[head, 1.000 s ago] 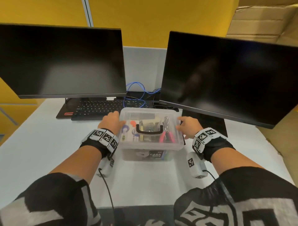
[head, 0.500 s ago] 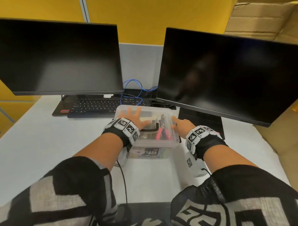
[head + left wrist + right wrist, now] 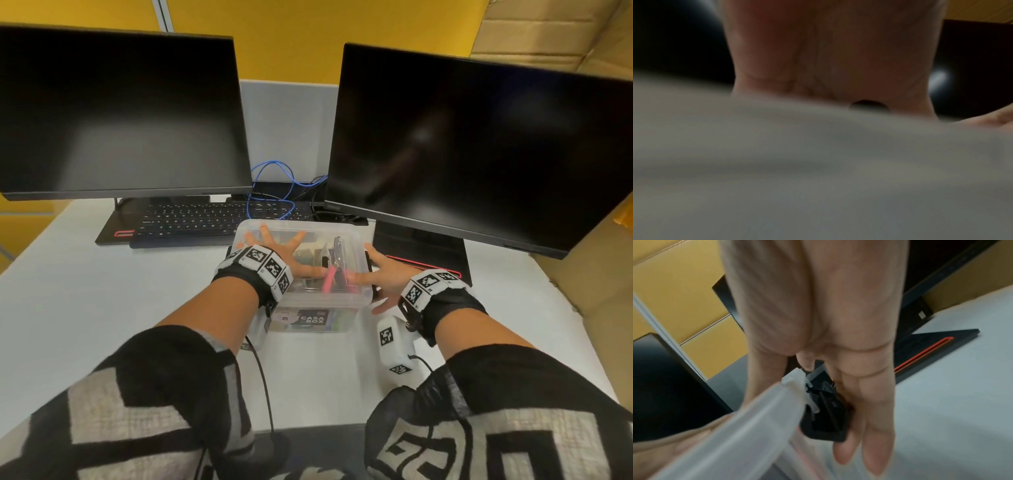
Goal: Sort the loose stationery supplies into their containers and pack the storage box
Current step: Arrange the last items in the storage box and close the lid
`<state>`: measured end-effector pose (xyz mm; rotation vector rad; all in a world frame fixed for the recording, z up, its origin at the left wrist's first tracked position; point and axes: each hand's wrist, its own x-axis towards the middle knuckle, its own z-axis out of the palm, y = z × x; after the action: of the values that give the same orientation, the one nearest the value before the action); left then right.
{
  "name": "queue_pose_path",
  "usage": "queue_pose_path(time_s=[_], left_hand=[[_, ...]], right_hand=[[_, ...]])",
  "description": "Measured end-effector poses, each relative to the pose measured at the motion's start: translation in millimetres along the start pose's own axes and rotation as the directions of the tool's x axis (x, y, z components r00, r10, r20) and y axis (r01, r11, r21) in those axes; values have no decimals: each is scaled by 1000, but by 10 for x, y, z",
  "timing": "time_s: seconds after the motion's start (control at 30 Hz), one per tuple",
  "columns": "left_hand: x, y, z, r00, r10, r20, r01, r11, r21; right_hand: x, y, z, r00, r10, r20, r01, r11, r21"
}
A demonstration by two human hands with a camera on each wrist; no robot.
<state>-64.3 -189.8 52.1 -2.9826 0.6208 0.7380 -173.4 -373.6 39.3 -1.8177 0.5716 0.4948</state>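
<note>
A clear storage box (image 3: 363, 297) with a "CASA BOX" label stands on the white desk, its lid on. Stationery shows through the lid, among it a pink-handled tool (image 3: 329, 281). My left hand (image 3: 287, 254) lies flat on the lid with its fingers spread; in the left wrist view the palm (image 3: 828, 53) presses on the blurred lid (image 3: 818, 162). My right hand (image 3: 381, 276) is at the box's right side, thumb on the lid. Its straight fingers (image 3: 865, 405) lie against the black latch (image 3: 826, 420) beside the lid rim (image 3: 756, 417).
Two dark monitors (image 3: 120, 109) (image 3: 479, 150) stand behind the box, their bases (image 3: 424, 250) close by. A black keyboard (image 3: 191, 222) and blue cable (image 3: 274, 192) lie at the back. Cardboard (image 3: 589, 274) flanks the desk's right edge. Bare white desk (image 3: 102, 301) spreads to the left.
My left hand has moved from the box's left side onto the top of the lid and spread out. My right hand has dropped to the right side, with fingers stretched at the latch.
</note>
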Motion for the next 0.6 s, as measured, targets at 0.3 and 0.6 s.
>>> queue_pose_path(time_s=[0.3, 0.6], left_hand=[[-30, 35, 10, 1000, -13, -8, 13, 1000, -9], [-67, 78, 16, 999, -37, -30, 36, 999, -21]], right_hand=[[70, -131, 55, 931, -23, -364, -101, 943, -317], [-59, -382, 416, 913, -54, -405, -220, 770, -599]])
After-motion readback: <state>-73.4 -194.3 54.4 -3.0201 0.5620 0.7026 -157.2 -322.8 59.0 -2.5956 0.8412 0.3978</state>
